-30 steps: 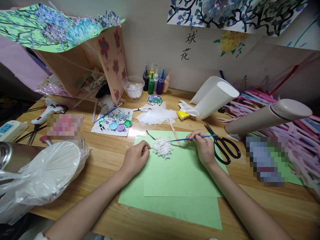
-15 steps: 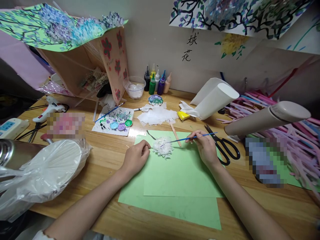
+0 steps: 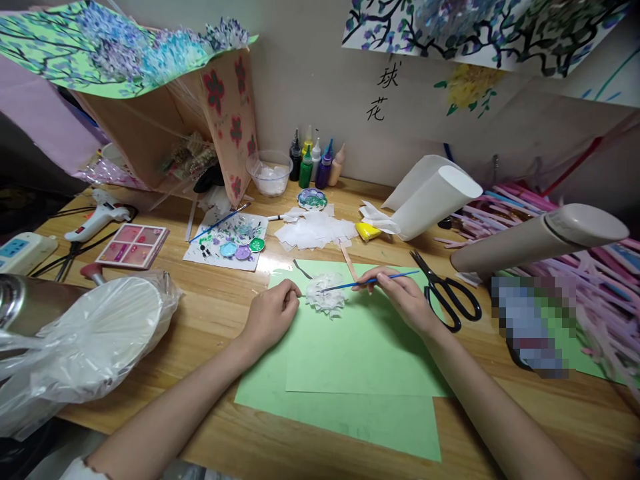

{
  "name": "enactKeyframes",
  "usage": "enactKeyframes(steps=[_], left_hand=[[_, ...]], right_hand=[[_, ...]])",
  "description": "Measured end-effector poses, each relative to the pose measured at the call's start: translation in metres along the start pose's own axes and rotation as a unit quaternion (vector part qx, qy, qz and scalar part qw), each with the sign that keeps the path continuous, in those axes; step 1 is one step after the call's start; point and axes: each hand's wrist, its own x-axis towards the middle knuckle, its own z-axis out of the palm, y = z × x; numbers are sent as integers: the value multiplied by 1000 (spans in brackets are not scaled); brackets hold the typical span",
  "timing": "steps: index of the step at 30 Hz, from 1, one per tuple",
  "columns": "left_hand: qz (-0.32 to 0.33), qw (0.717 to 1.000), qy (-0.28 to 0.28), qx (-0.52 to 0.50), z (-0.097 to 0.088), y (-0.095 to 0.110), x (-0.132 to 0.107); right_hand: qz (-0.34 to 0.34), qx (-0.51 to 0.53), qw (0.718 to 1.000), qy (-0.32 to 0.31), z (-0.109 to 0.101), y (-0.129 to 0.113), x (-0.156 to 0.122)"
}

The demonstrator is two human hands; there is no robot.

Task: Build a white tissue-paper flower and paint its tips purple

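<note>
A white frilled paper flower (image 3: 326, 301) lies on green paper (image 3: 350, 360), with faint purple marks near its middle. My left hand (image 3: 273, 312) rests curled at the flower's left edge; whatever its fingertips grip is hidden. Between the fingers of my right hand (image 3: 400, 293) is a thin blue paintbrush (image 3: 371, 281), its tip over the flower's centre. Just above the flower, a short dark painted stroke (image 3: 301, 269) shows on the green sheet. A flat wooden stick (image 3: 347, 259) runs down near my right fingers.
Black scissors (image 3: 450, 293) lie right of my right hand. Behind are a paint-smeared sheet (image 3: 207, 257), white paper scraps (image 3: 315, 231), several paint bottles (image 3: 316, 163) and a white paper roll (image 3: 440, 200). A bagged round container (image 3: 115, 327) and glue gun (image 3: 97, 217) are left; a tumbler (image 3: 540, 237) leans right.
My right hand has moved left with the paintbrush, carrying its tip from the flower's right part farther in over the petals. My left hand stays beside the flower.
</note>
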Motion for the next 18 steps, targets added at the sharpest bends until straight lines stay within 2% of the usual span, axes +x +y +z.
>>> enactKeyframes(steps=[2,6,8,11,14,18], left_hand=[[1,1000,2,-2,0,0,0],[1,1000,3,-10,0,-1,0],[2,1000,4,-11,0,0,0],[8,1000,9,-8,0,-1,-1],[20,1000,13,-8,1,-2,-2],[33,999,14,7,2,-4,-2]], right_hand=[[1,-27,999,-19,0,-3,0],[-46,-20,998,32,0,-10,6],[-77,-21,996,31,4,-19,13],[-99,-87,990,-39,24,-37,30],[-134,-152,971,-126,54,-52,52],[-169,-175,949,-199,87,-57,78]])
